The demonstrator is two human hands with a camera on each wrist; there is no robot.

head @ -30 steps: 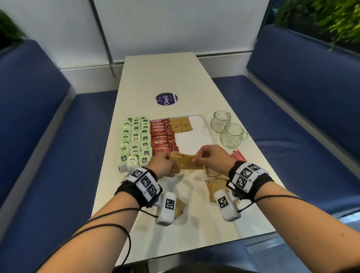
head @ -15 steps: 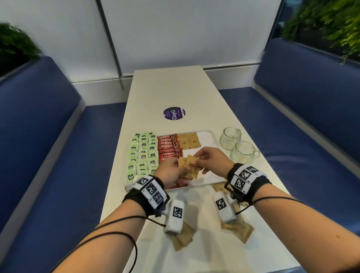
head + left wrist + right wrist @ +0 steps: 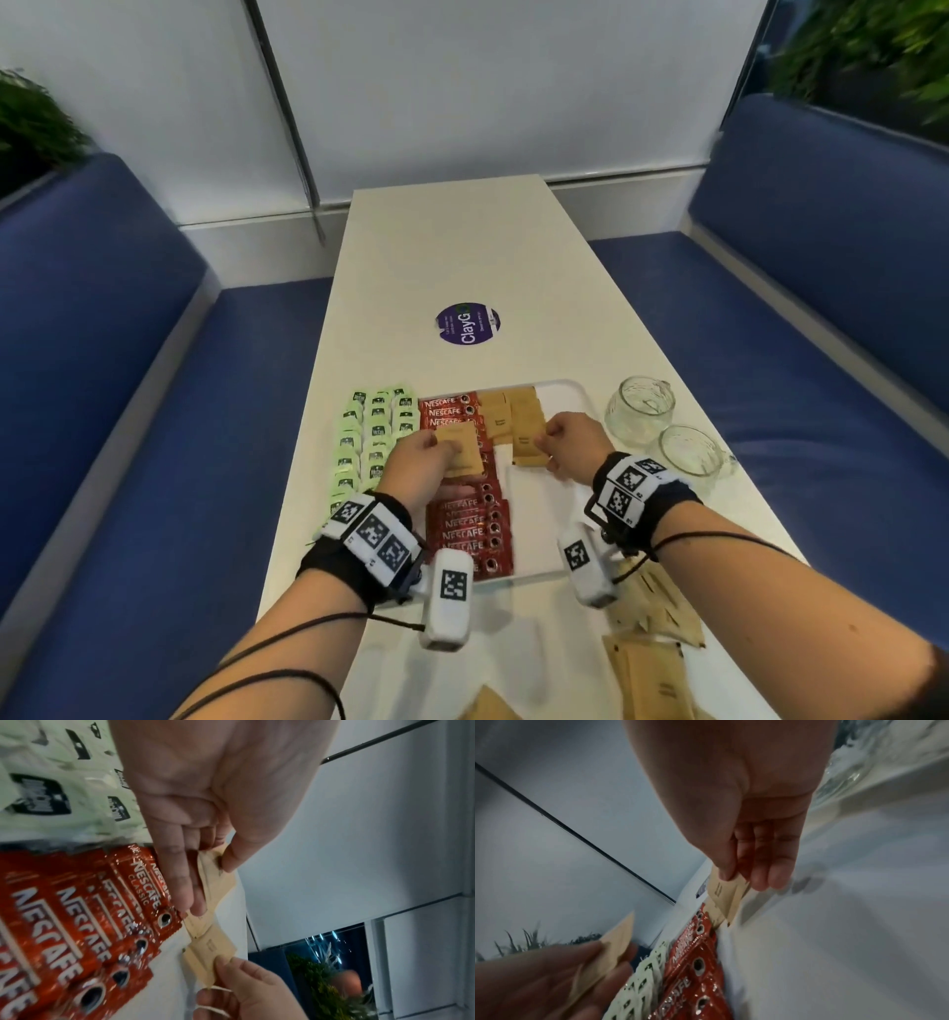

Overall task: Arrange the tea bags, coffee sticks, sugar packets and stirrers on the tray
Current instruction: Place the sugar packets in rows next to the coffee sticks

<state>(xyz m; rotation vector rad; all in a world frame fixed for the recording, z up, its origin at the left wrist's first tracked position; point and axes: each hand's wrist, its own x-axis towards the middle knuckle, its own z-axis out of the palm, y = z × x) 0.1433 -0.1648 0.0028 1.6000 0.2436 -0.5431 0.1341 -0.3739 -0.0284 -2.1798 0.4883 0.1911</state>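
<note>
On the white tray (image 3: 567, 393) lie rows of green tea bags (image 3: 375, 442), red coffee sticks (image 3: 464, 521) and brown sugar packets (image 3: 513, 416). My left hand (image 3: 436, 452) hovers over the coffee sticks and grips a small stack of sugar packets (image 3: 459, 452) between thumb and fingers (image 3: 190, 882). My right hand (image 3: 547, 442) pinches a single sugar packet (image 3: 529, 442) at the near end of the sugar row, low over the tray. The right wrist view shows that packet (image 3: 723, 892) between my thumb and fingers. No stirrers are in view.
Two glass mugs (image 3: 639, 411) (image 3: 688, 452) stand right of the tray. Loose sugar packets (image 3: 652, 616) lie on the table near my right wrist and at the front edge (image 3: 652, 683). A purple sticker (image 3: 467, 324) sits beyond the tray. Blue benches flank the table.
Both hands moved forward over the tray and drew apart. The right hand carried one packet off the left hand's stack to the sugar row.
</note>
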